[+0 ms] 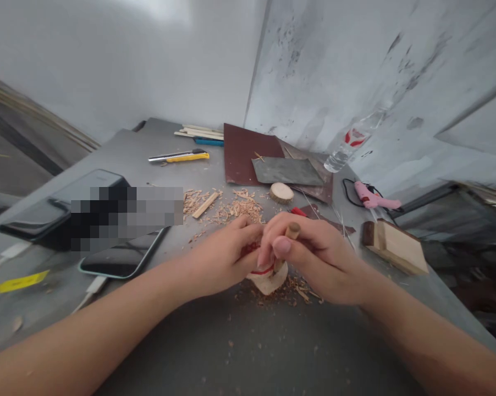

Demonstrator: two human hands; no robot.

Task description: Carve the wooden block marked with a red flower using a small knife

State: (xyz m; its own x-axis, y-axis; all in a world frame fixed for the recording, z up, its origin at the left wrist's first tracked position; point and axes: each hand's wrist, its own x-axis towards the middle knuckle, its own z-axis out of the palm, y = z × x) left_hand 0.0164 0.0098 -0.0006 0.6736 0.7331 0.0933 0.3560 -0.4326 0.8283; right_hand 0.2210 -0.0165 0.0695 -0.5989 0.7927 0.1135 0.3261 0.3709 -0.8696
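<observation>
Both hands meet over a pale wooden piece [268, 283] with a red line round it, low in the middle of the table. My left hand [227, 253] has its fingers bent round the left side of this piece. My right hand [318, 253] is closed round a thin wooden stick [292, 231], whose round end sticks up between thumb and fingers; its lower part reaches down beside the piece. Red material shows between the hands, partly hidden by the fingers. Brown crumbs and shavings [301, 291] lie around the base of the piece.
Beyond the hands are wood shavings [242, 210], a round wood slice [281, 192], sandpaper sheets [248, 157] and a yellow cutter [186, 157]. Left: a phone [122, 256] and a black device [95, 190]. Right: a wood block [400, 247], a pink glue gun [374, 198] and a bottle [351, 143].
</observation>
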